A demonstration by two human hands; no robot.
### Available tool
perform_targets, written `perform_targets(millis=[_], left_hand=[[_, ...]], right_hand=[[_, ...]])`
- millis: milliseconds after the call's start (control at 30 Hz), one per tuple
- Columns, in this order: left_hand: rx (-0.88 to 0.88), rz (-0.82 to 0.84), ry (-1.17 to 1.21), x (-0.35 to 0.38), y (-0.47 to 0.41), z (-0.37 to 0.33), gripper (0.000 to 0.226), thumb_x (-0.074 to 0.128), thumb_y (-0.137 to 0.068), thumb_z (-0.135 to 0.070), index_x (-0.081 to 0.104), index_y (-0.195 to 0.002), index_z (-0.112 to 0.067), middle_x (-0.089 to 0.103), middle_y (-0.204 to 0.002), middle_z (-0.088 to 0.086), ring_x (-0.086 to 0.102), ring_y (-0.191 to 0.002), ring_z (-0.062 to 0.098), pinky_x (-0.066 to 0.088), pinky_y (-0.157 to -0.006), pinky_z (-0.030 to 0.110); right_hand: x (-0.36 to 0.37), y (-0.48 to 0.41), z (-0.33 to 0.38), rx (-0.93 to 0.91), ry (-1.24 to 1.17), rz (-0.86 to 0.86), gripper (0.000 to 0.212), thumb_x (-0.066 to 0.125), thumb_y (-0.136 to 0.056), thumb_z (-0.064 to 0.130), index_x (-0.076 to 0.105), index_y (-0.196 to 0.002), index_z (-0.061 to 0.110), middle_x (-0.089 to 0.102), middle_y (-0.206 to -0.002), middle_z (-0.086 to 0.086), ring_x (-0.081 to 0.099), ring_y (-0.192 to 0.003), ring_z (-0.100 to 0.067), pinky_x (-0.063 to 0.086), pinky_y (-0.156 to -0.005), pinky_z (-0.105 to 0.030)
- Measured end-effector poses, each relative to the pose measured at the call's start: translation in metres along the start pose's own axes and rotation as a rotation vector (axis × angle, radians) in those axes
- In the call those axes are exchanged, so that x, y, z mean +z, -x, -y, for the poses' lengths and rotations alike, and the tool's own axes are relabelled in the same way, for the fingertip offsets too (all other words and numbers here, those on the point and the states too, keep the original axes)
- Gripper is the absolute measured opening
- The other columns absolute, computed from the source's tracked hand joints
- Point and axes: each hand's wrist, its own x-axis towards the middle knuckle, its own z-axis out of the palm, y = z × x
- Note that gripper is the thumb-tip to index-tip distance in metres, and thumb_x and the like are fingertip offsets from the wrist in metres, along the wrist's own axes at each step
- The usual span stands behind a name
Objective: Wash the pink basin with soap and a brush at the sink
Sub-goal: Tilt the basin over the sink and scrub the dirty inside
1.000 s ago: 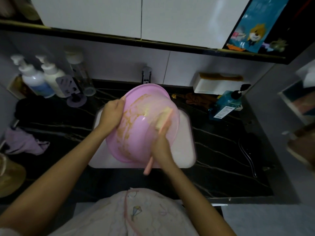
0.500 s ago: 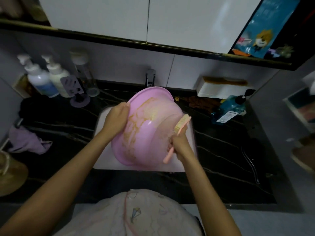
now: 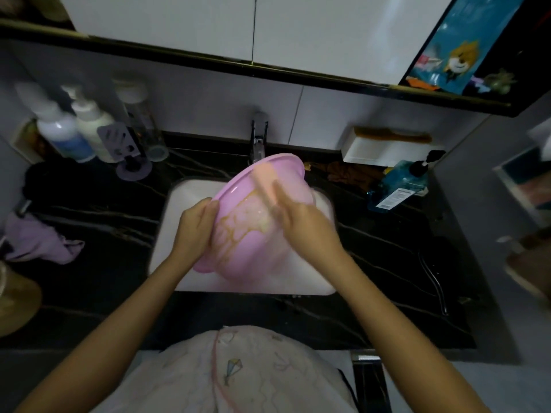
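Dim, bluish light — brightest on the white sink (image 3: 190, 204); the right hand (image 3: 301, 222) smears with motion blur, edges bow outward.

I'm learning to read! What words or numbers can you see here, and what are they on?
Nothing here can be read.
White label on the blue bottle: print too blurred.
Cartoon dog picture: no clear words.
Pump bottles: labels blurred.

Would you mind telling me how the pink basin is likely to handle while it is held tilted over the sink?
Probably light: the left hand holds the pink basin tilted over the sink by its rim. Likely slippery, as sudsy streaks coat it. It seems stiff: its rim looks round under the brush.
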Motion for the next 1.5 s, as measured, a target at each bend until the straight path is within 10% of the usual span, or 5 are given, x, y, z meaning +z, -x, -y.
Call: perform_targets(millis=[400, 867, 1167, 1300, 1500], left_hand=[[0.024, 0.064, -0.118, 0.006, -0.031, -0.01, 0.041, 0.035, -0.088, -0.052, 0.046, -0.06, -0.024, 0.049, -0.057, -0.007, 0.042, -0.056, 0.002, 0.037, -0.061, 0.032], [0.045, 0.129, -0.3, 0.028, -0.043, -0.028, 0.048, 0.029, -0.083, -0.06, 0.053, -0.068, -0.021, 0.062, -0.07, 0.003, 0.058, -0.074, 0.027, 0.048, -0.071, 0.04], [0.114, 0.213, -0.433, 0.04, -0.043, -0.042, 0.04, 0.028, -0.089, -0.051, 0.052, -0.072, -0.025, 0.062, -0.073, 0.003, 0.059, -0.076, 0.028, 0.042, -0.067, 0.034], [0.106, 0.217, -0.423, 0.039, -0.051, -0.041, 0.041, 0.028, -0.088, -0.052, 0.052, -0.07, -0.024, 0.063, -0.075, 0.004, 0.059, -0.078, 0.029, 0.042, -0.066, 0.034], [0.119, 0.265, -0.422, 0.038, -0.062, -0.041, 0.046, 0.029, -0.089, -0.053, 0.038, -0.055, -0.023, 0.046, -0.055, -0.007, 0.049, -0.063, 0.025, 0.031, -0.057, 0.031]], right_hand=[[-0.009, 0.007, -0.02, -0.028, -0.059, 0.057, 0.047, 0.032, -0.102, 0.029, 0.024, -0.146, 0.041, 0.063, -0.106, -0.009, 0.058, -0.082, -0.024, 0.043, -0.06, -0.032], [-0.032, -0.027, -0.043, 0.576, -0.062, 0.07, 0.041, 0.031, -0.1, 0.028, 0.048, -0.13, 0.006, 0.056, -0.127, -0.018, 0.056, -0.11, -0.032, 0.042, -0.086, -0.032], [-0.031, -0.044, -0.022, 0.73, -0.017, 0.101, 0.05, 0.044, -0.092, 0.016, 0.037, -0.141, 0.007, 0.052, -0.132, -0.016, 0.054, -0.117, -0.033, 0.044, -0.093, -0.036], [-0.007, -0.012, 0.024, 0.446, 0.053, 0.079, 0.06, 0.033, -0.099, 0.018, 0.006, -0.149, -0.001, 0.047, -0.137, -0.017, 0.048, -0.123, -0.032, 0.038, -0.098, -0.037], [-0.032, -0.042, -0.033, 0.761, -0.007, 0.122, 0.041, 0.044, -0.092, 0.016, 0.046, -0.132, 0.008, 0.058, -0.124, -0.013, 0.058, -0.11, -0.029, 0.041, -0.079, -0.031]])
